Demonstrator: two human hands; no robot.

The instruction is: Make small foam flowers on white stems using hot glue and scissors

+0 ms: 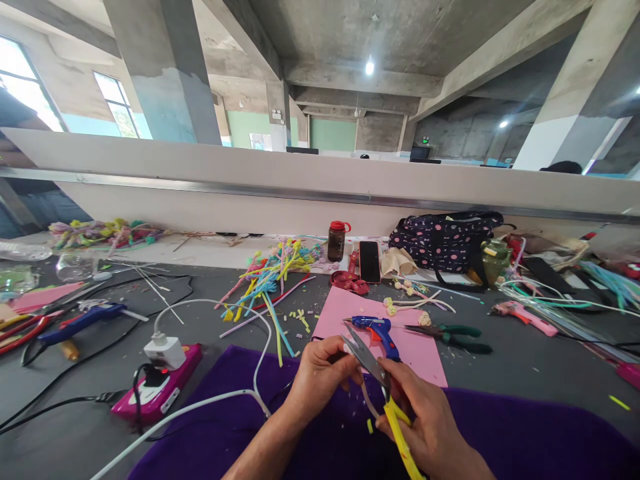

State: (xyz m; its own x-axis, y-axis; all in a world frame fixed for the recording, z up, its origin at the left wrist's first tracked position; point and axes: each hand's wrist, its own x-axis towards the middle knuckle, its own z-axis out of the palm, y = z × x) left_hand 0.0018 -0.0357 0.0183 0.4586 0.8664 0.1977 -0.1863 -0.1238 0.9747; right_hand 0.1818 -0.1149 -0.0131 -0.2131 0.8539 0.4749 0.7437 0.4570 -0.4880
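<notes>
My right hand (425, 420) grips yellow-handled snips (373, 367), their grey blades pointing up and left. My left hand (320, 370) is pinched closed just left of the blades, on something thin that I cannot make out; a pale curved strip (367, 403) hangs below between the hands. Both hands are over a purple cloth (525, 433) at the near edge. A blue glue gun (376, 328) lies on a pink sheet (340, 313) just beyond my hands.
Green-handled pliers (453, 333) lie right of the pink sheet. Coloured pipe cleaners (267, 277) spread behind. A white charger on a pink power strip (160, 383) sits left, with cables. A brown bottle (337, 241), phone (370, 261) and dotted bag (445, 241) stand by the wall.
</notes>
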